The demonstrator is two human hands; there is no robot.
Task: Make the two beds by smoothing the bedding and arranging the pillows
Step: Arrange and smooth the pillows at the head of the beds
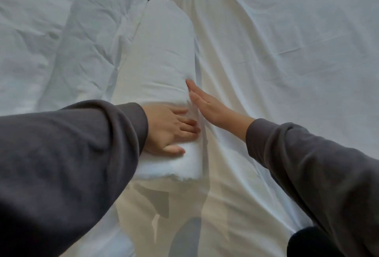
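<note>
Since pillow (158, 59) soft, light, yielding: your left hand (166, 131) flat on near end, right hand (207, 105) flat against bed-centre side; fingers extended, nothing clamped. Hold ends, not middle.

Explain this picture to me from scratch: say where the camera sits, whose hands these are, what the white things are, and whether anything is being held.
There is no machine here. A person wears one camera on the head, looking down over both arms in dark grey sleeves. The left hand lies flat, palm down, on the near end of a rolled or folded white pillow. The right hand is open, its fingers pressed against that pillow's right side where it meets the white sheet. Neither hand grips anything; both are pressing or smoothing. More white pillows lie to the left.
</note>
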